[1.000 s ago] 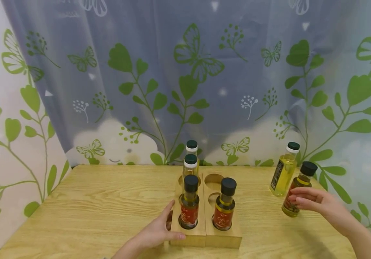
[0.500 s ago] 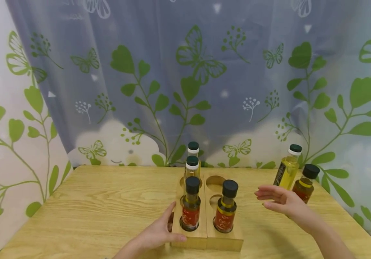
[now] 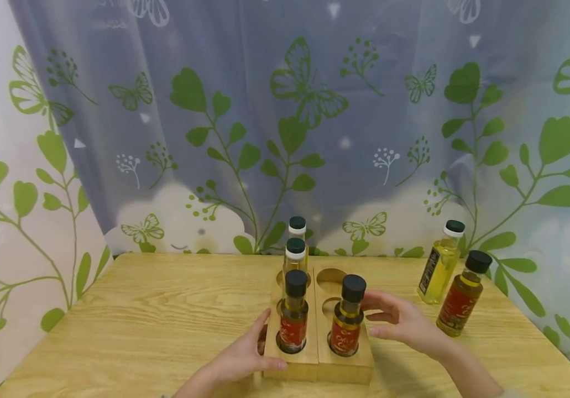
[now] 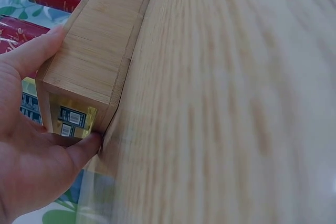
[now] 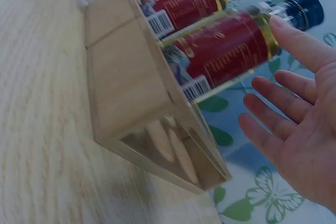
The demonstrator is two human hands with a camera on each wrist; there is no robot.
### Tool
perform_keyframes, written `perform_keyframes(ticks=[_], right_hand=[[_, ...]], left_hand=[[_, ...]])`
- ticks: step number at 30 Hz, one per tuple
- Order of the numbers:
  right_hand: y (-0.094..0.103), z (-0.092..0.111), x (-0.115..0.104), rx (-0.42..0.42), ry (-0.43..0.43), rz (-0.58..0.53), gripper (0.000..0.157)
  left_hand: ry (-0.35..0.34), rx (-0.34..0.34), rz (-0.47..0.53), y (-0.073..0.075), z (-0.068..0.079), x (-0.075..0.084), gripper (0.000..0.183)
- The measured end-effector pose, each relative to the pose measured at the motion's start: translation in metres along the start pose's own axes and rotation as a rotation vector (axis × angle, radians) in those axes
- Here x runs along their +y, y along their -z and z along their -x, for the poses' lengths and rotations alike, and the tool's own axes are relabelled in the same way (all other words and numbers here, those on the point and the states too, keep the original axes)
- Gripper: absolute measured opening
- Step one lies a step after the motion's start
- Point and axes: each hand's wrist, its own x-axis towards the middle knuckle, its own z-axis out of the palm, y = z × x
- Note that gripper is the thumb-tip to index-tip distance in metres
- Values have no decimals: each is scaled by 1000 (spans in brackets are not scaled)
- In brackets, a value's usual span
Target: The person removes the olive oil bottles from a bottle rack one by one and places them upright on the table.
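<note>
A wooden bottle rack (image 3: 317,371), built of two blocks side by side, stands at the front of the table. My left hand (image 3: 237,354) grips its left front corner; in the left wrist view the thumb (image 4: 39,51) lies at the top edge and a fingertip at the open end. Two red-label olive oil bottles sit in the front holes, a left bottle (image 3: 293,326) and a right bottle (image 3: 345,334). Behind the left one are two green-capped oil bottles (image 3: 297,261). My right hand (image 3: 406,323) is beside the right bottle, fingers loosely extended, thumb near its neck in the right wrist view.
At the table's right stand a green-capped bottle of yellow oil (image 3: 439,271) and a black-capped red-label bottle (image 3: 460,304). Two vacant holes (image 3: 331,279) show in the rack's right block. A leaf-and-butterfly patterned curtain (image 3: 245,138) hangs behind the wooden table (image 3: 165,309).
My right hand has moved left from the black-capped bottle at the right to the rack's right front bottle. My left hand stays on the rack; the bottles keep their places.
</note>
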Motion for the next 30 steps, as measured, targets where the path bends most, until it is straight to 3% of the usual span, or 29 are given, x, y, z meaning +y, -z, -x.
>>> perform_keyframes(ticks=[7, 11, 18, 30], right_hand=[[-15, -9, -1, -50, -64, -39, 65], [-20, -12, -1, -73, -55, -40, 68], [-28, -13, -2, -11, -81, -10, 71], [-34, -15, 5, 90, -173, -4, 71]], left_hand=[[-12, -7, 27, 0, -1, -1, 112], [-12, -16, 42, 0, -2, -1, 112], [-15, -26, 76, -1, -2, -1, 112], [-13, -8, 39, -2, -2, 0, 111]])
